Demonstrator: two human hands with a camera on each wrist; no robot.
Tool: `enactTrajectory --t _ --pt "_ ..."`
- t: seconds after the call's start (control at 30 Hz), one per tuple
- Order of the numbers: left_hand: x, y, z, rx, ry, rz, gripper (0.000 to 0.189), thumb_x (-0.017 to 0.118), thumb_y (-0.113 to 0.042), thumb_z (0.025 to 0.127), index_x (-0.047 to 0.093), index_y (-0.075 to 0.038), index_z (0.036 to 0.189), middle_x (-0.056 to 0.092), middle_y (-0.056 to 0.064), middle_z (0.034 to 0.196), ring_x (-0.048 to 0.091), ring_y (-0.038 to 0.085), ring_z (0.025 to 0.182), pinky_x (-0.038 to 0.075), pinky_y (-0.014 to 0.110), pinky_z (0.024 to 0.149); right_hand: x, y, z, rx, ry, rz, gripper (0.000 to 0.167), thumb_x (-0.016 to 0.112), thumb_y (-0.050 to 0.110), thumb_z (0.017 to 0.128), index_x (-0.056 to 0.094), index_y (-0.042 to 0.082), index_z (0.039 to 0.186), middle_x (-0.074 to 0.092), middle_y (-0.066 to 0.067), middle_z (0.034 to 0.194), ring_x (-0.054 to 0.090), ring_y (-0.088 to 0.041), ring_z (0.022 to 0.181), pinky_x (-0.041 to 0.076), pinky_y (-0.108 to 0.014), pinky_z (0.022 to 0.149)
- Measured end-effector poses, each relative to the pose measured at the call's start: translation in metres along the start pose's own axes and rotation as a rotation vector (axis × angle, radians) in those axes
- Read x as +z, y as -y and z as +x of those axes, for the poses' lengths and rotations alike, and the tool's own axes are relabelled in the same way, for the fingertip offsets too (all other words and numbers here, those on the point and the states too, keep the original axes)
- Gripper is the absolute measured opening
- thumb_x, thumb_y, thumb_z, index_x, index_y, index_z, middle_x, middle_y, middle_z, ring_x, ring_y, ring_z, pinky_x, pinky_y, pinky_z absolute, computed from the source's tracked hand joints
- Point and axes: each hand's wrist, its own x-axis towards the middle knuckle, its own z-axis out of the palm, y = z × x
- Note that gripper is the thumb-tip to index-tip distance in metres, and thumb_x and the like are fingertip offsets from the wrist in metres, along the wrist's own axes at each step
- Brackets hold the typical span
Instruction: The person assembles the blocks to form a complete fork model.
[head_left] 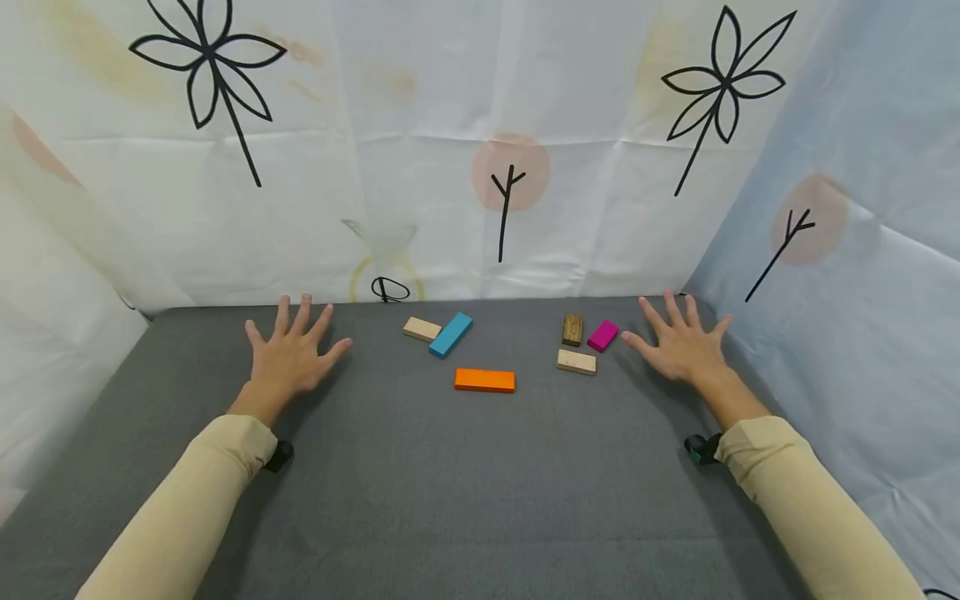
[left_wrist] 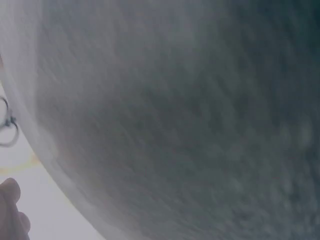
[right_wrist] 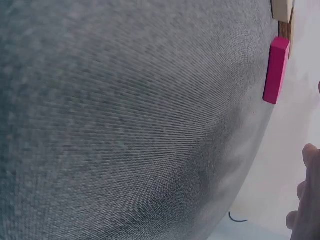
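Near the middle of the frame, the orange block [head_left: 484,381] lies flat on the grey table [head_left: 480,492], apart from the other blocks. Above it to the left, the blue block [head_left: 451,335] slants by the right end of a pale block [head_left: 422,328]; whether those two touch, I cannot tell. Right of centre, the brown block [head_left: 572,330] and the magenta block [head_left: 603,336] lie near each other, with a second pale block [head_left: 576,362] just below them.

No block is held, so the step looks like a pause with both hands free. Handling a block would call for a hand to come inward and curl its fingers; the magenta one would ask the least reach.

At the right, the right hand [head_left: 681,343] is spread wide and empty, thumb towards the magenta block but seemingly not touching it. Left of centre, the left hand [head_left: 288,357] is likewise fanned and empty, well apart from the pale block. Both forearms rise from the lower corners, fingers towards the cloth [head_left: 427,175]; whether either palm meets the table is unclear.
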Motion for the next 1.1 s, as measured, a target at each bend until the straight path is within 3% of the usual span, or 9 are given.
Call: enactTrajectory --t 0.3,0.6,1.1 --pt "0.002 -0.035 -0.002 0.082 -0.001 0.031 0.078 0.034 -0.065 0.100 0.022 -0.016 0.160 0.008 0.018 0.166 -0.003 0.042 0.151 -0.002 0.079 0.105 0.005 0.008 -0.004 -0.040 0.014 -0.047 0.090 0.023 0.077 0.094 0.009 0.019 0.162 -0.006 -0.021 0.165 -0.008 -0.051 0.147 -0.018 -0.081 0.096" --pt "0.011 -0.070 -0.006 0.180 -0.005 0.033 0.076 0.042 -0.061 0.100 0.026 -0.018 0.160 0.009 0.014 0.166 -0.001 0.038 0.152 0.001 0.077 0.107 0.008 0.021 -0.011 -0.120 -0.014 -0.055 0.086 0.032 0.073 0.096 0.017 0.019 0.161 0.003 -0.021 0.165 -0.001 -0.050 0.148 -0.013 -0.081 0.099" --pt "0.022 -0.109 -0.015 0.319 0.016 0.042 0.074 0.042 -0.064 0.099 0.029 -0.023 0.159 0.012 0.008 0.167 0.003 0.034 0.153 0.004 0.075 0.109 0.020 0.036 -0.018 -0.208 0.007 -0.096 0.083 0.037 0.069 0.097 0.022 0.019 0.161 0.008 -0.017 0.166 0.006 -0.047 0.149 -0.005 -0.081 0.102"
